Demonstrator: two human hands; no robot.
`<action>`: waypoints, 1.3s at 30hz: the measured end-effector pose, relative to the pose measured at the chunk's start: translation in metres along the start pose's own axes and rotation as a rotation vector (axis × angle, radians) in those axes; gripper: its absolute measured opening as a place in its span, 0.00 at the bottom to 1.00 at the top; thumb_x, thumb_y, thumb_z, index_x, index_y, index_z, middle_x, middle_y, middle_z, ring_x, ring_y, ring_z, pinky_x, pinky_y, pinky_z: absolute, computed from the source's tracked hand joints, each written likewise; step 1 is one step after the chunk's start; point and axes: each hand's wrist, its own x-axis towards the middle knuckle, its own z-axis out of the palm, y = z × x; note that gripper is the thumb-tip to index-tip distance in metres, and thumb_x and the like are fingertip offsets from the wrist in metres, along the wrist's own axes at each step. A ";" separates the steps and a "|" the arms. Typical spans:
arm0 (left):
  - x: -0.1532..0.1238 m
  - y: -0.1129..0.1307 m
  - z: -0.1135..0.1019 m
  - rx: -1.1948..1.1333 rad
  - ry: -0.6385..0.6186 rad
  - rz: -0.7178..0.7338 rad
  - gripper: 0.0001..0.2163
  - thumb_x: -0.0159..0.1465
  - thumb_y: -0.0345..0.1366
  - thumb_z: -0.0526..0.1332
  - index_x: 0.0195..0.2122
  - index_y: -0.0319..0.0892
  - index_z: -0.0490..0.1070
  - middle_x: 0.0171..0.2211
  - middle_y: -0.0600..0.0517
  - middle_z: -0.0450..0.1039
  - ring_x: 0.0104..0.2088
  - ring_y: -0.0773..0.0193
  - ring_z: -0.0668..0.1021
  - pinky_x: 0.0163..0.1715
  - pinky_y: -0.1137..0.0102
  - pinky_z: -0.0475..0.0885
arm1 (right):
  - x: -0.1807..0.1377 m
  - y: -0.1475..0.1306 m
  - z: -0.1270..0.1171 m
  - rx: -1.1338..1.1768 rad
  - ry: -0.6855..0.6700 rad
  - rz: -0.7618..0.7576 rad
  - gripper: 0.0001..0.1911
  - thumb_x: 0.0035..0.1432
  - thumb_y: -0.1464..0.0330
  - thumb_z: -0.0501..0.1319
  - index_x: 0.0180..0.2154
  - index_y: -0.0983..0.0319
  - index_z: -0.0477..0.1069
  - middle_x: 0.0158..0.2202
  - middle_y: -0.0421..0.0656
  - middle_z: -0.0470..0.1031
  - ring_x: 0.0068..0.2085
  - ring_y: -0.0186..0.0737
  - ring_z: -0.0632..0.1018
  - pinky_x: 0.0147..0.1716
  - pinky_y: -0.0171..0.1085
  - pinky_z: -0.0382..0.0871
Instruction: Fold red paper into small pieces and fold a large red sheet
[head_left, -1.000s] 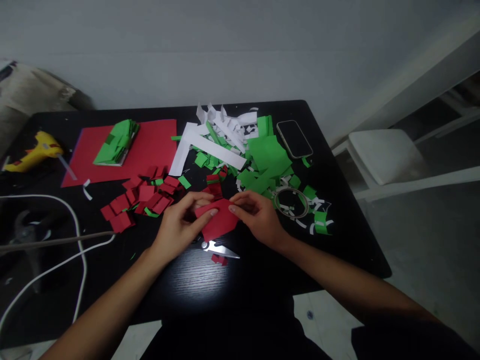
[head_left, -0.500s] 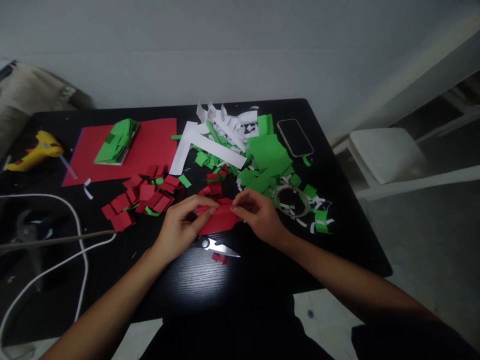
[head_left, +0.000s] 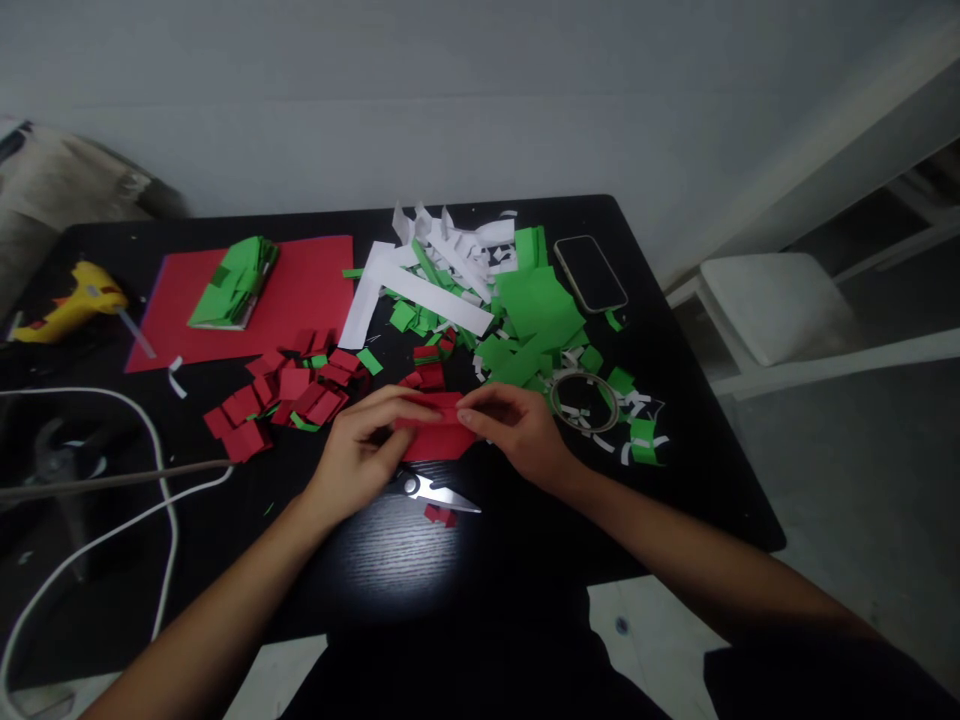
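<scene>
A piece of red paper [head_left: 435, 440] with a fold along its upper part lies between my two hands. My left hand [head_left: 364, 445] is closed on its left side, thumb and fingers at the paper's edge. At the right end, my right hand [head_left: 517, 428] pinches the paper between thumb and fingers. Scissors [head_left: 439, 494] lie just below the paper, blades pointing right, their handles partly hidden under my left hand. Small red scraps [head_left: 440, 516] are beside the blades. Several small folded red paper pieces [head_left: 289, 390] are piled left of my left hand.
Behind my hands lie white paper strips [head_left: 420, 285] and green paper pieces [head_left: 536, 310]. A roll of tape [head_left: 555, 400] and a phone [head_left: 590, 275] are on the right. Leftward are a red sheet [head_left: 307, 285] bearing a green folded stack [head_left: 236, 283], a yellow glue gun [head_left: 79, 302] and a white cable [head_left: 161, 470].
My left thumb has drawn down off the fold toward the paper's left edge. My right fingers have shifted slightly left along the paper. The things on the table have stayed put.
</scene>
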 end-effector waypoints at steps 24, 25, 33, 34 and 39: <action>-0.001 -0.004 0.015 -0.343 0.191 -0.231 0.18 0.61 0.39 0.70 0.44 0.47 0.61 0.32 0.55 0.77 0.31 0.64 0.82 0.31 0.70 0.79 | 0.001 0.004 0.004 0.121 -0.014 0.181 0.18 0.48 0.56 0.74 0.35 0.60 0.79 0.32 0.40 0.81 0.33 0.39 0.82 0.31 0.37 0.83; -0.001 -0.005 0.016 -0.341 0.188 -0.229 0.18 0.61 0.39 0.70 0.44 0.47 0.61 0.32 0.55 0.77 0.31 0.63 0.82 0.31 0.70 0.79 | 0.001 0.005 0.004 0.109 -0.014 0.177 0.17 0.48 0.55 0.74 0.34 0.60 0.79 0.32 0.40 0.81 0.33 0.39 0.82 0.30 0.37 0.82; -0.001 -0.006 0.015 -0.338 0.185 -0.257 0.19 0.59 0.40 0.71 0.45 0.47 0.63 0.30 0.55 0.77 0.30 0.63 0.82 0.29 0.70 0.79 | -0.001 0.004 0.003 0.067 -0.012 0.142 0.16 0.47 0.55 0.75 0.31 0.60 0.80 0.29 0.38 0.81 0.30 0.36 0.80 0.30 0.34 0.79; -0.001 -0.005 0.015 -0.343 0.184 -0.267 0.19 0.59 0.40 0.72 0.45 0.47 0.64 0.30 0.55 0.77 0.29 0.63 0.82 0.29 0.70 0.79 | -0.001 0.003 0.002 0.068 -0.012 0.141 0.16 0.47 0.56 0.75 0.31 0.60 0.80 0.29 0.38 0.81 0.30 0.36 0.80 0.30 0.34 0.79; 0.002 0.002 0.011 -0.384 0.146 -0.341 0.17 0.60 0.43 0.71 0.45 0.44 0.68 0.27 0.56 0.78 0.26 0.63 0.81 0.26 0.71 0.76 | -0.001 0.004 0.001 0.042 -0.003 0.123 0.15 0.50 0.56 0.73 0.32 0.60 0.80 0.30 0.39 0.81 0.31 0.36 0.80 0.30 0.34 0.79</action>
